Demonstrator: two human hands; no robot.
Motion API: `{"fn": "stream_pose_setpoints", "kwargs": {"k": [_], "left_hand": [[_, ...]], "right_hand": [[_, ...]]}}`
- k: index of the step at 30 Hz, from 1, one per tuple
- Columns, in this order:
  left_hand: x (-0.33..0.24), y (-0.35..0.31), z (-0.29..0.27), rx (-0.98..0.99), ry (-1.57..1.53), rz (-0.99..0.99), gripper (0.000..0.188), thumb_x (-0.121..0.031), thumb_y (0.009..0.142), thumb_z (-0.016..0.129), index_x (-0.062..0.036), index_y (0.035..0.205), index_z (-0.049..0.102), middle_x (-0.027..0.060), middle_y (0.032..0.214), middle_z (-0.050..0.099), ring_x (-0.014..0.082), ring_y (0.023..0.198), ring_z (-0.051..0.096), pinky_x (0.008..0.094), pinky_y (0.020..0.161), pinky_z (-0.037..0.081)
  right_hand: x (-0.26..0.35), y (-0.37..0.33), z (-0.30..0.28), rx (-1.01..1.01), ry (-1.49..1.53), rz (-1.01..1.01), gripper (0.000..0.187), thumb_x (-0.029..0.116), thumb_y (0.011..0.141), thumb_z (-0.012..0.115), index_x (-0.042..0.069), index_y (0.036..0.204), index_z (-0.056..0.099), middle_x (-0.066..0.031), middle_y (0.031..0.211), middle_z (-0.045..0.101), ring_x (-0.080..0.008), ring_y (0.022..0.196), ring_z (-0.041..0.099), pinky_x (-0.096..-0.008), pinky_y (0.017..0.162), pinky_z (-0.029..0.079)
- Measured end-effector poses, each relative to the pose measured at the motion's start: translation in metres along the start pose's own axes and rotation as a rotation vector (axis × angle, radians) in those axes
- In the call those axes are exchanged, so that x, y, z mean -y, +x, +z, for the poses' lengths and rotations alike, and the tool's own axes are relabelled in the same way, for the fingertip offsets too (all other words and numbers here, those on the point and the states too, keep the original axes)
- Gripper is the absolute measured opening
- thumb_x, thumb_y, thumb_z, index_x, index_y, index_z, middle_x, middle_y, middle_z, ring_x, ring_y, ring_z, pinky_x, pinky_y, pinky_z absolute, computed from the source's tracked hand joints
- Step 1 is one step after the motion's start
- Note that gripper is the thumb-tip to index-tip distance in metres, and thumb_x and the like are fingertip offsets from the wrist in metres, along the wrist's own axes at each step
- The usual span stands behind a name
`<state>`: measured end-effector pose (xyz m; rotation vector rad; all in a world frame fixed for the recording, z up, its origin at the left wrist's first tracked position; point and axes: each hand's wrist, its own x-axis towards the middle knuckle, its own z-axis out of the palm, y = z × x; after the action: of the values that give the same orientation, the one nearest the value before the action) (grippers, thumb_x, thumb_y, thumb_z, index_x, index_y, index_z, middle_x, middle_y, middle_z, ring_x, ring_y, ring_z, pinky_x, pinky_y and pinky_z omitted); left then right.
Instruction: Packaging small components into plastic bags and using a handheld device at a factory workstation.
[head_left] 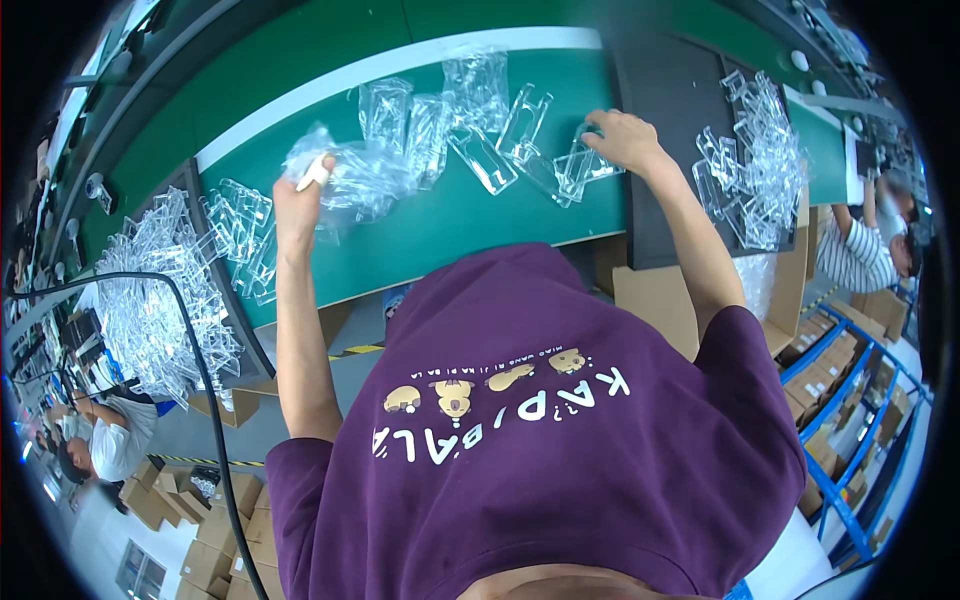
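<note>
Your left hand (298, 200) clamped a crumpled clear bag (368, 185); your right hand (625, 140) reached clear plastic pieces (588, 166), its grip unclear.

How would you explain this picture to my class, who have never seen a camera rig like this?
There is no machine here: each grip is a person's own bare hand. The single picture comes from the left of two wide fisheye cameras worn on the head, looking down, so straight edges bend near the rim and picture left is the person's left.

The left hand holds crumpled clear plastic; blur hides whether anything is inside. The right hand is at some loose clear plastic pieces; whether it grips one is unclear.

On the green work surface lie these pieces and some wrapped clear bundles. More clear pieces are heaped at the left and right.
</note>
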<state>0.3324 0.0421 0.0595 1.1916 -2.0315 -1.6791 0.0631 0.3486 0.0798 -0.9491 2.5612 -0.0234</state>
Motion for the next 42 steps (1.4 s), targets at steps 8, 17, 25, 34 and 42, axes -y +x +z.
{"fn": "stream_pose_setpoints", "kwargs": {"k": [8, 17, 25, 34, 42], "left_hand": [[-0.009, 0.103, 0.049, -0.006, 0.488, 0.424, 0.047, -0.031, 0.072, 0.070, 0.0011, 0.103, 0.057, 0.0153, 0.095, 0.062, 0.0274, 0.089, 0.060, 0.0349, 0.076, 0.045], [-0.031, 0.129, 0.074, 0.183, 0.921, 0.291, 0.044, -0.035, 0.071, 0.067, -0.0002, 0.096, 0.058, 0.0199, 0.096, 0.060, 0.0369, 0.092, 0.056, 0.0407, 0.076, 0.045], [-0.024, 0.073, 0.005, 0.281, 0.265, 0.290, 0.038, -0.029, 0.075, 0.069, -0.0002, 0.098, 0.059, 0.0109, 0.091, 0.064, 0.0201, 0.083, 0.060, 0.0306, 0.072, 0.046], [-0.055, 0.036, -0.052, 0.143, -0.220, 0.194, 0.029, -0.016, 0.073, 0.072, -0.0041, 0.097, 0.062, 0.0003, 0.090, 0.063, 0.0095, 0.082, 0.057, 0.0238, 0.073, 0.044], [-0.031, -0.010, -0.067, 0.275, -0.507, 0.113, 0.028, -0.009, 0.071, 0.071, -0.0040, 0.097, 0.062, -0.0001, 0.087, 0.062, 0.0098, 0.079, 0.057, 0.0239, 0.073, 0.044]], "right_hand": [[0.077, 0.132, 0.027, -0.520, 0.289, -0.162, 0.027, 0.025, 0.080, 0.058, 0.006, 0.099, 0.059, -0.0137, 0.098, 0.059, -0.0304, 0.090, 0.058, -0.0392, 0.078, 0.045], [0.081, 0.097, -0.004, -0.411, 0.475, -0.370, 0.011, 0.009, 0.079, 0.057, 0.003, 0.088, 0.056, -0.0140, 0.095, 0.058, -0.0296, 0.088, 0.056, -0.0350, 0.074, 0.045], [0.093, -0.029, -0.089, -0.281, 0.955, -0.478, 0.012, 0.002, 0.082, 0.053, 0.003, 0.094, 0.054, -0.0060, 0.085, 0.058, -0.0155, 0.079, 0.056, -0.0304, 0.072, 0.044], [0.134, 0.086, 0.039, -0.163, 0.304, -0.285, 0.021, 0.016, 0.083, 0.054, 0.006, 0.101, 0.056, -0.0134, 0.081, 0.060, -0.0296, 0.075, 0.059, -0.0377, 0.067, 0.046], [0.142, 0.054, -0.001, -0.272, 0.418, -0.505, 0.012, 0.013, 0.084, 0.048, 0.002, 0.087, 0.054, -0.0160, 0.083, 0.059, -0.0336, 0.077, 0.057, -0.0395, 0.068, 0.044]]}}
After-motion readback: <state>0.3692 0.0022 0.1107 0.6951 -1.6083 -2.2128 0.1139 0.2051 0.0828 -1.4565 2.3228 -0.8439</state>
